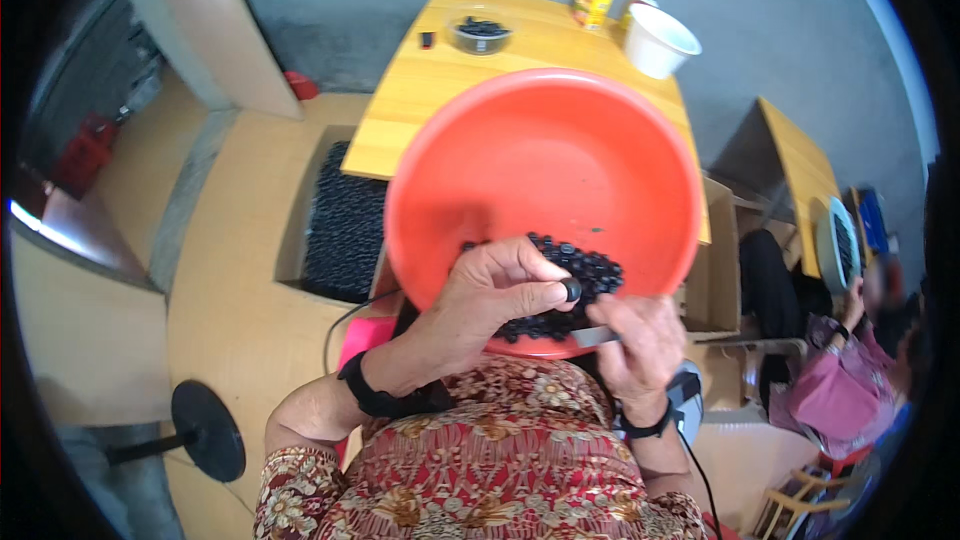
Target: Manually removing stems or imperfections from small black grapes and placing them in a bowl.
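Observation:
My left hand [485, 290] pinches a small, round, glossy black part [571, 290] between thumb and fingers, over the near side of a big red-orange basin [540, 150]. Close beside it, my right hand [642, 340] is closed round a tool with a short, flat metal blade [596, 336]; its handle is hidden in my fingers. The blade points left, just below the black part, apparently apart from it. Many similar black parts [590, 268] are heaped in the bottom of the basin under my hands.
Behind the basin, a yellow wooden table [400, 105] bears a clear tub [481, 43] of black pieces, a yellow carton [592, 4] and a white bucket [660, 40]. A box of black parts [345, 225] stands left. To the right, a person in pink [840, 380] works at another basin [836, 245].

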A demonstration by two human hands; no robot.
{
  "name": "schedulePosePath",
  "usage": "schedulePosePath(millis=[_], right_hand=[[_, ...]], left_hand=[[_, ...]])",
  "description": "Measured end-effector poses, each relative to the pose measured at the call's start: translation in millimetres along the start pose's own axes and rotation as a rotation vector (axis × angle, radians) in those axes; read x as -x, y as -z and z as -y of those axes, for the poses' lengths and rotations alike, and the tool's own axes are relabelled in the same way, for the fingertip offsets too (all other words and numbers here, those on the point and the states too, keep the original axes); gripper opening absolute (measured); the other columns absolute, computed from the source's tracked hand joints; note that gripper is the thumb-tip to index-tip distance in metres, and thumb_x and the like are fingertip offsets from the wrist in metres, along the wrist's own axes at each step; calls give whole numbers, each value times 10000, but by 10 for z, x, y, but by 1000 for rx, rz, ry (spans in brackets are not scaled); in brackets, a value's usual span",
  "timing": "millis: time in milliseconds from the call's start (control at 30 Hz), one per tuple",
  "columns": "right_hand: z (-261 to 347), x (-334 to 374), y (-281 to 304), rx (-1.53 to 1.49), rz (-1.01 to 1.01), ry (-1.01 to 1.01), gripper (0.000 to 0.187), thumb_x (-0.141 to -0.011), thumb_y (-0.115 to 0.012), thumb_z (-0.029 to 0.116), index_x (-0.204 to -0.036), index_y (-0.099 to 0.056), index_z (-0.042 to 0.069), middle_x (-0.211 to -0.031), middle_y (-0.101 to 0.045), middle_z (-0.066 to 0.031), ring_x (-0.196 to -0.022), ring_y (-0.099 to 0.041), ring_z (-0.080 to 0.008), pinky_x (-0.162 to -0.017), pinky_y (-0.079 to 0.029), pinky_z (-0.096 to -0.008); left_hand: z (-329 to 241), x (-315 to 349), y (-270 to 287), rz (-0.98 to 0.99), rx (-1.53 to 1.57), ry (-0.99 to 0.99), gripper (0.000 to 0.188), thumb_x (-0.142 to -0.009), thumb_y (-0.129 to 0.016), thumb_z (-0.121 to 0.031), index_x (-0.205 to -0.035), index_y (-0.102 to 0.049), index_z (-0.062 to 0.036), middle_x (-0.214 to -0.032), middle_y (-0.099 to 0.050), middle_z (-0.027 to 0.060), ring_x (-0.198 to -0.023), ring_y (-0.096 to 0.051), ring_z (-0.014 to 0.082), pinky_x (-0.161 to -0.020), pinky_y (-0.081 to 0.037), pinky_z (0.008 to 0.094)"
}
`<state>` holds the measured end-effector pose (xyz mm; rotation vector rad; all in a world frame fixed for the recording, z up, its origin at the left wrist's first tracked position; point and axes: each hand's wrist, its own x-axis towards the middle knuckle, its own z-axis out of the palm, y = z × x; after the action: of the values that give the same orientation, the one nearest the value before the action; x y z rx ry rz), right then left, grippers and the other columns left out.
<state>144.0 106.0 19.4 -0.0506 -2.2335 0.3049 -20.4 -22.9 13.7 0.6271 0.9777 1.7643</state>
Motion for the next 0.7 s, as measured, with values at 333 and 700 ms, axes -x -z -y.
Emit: schedulePosePath(millis=[333,700], right_hand=[[-90,28,35,12,-107,-82,265,-716,-742,-39,-967,-669,5,-791,-645,-124,-654,-593,-274,-590,-458,-361],[-309,32,189,60,-187,-297,211,-731,-689,-72,-934,-681,-18,-810,-668,-137,-721,-632,-259,-662,-494,-335]], left_hand=[[-822,521,1489,-782,-790,-432,266,-866,-653,14,-1130,-640,-15,-988,-679,66,-934,-638,135,-852,-506,267],[-359,4,234,-54,-1332,-619,248,-782,-688,-3,-1027,-673,-42,-1045,-673,144,-987,-656,301,-884,-515,365]])
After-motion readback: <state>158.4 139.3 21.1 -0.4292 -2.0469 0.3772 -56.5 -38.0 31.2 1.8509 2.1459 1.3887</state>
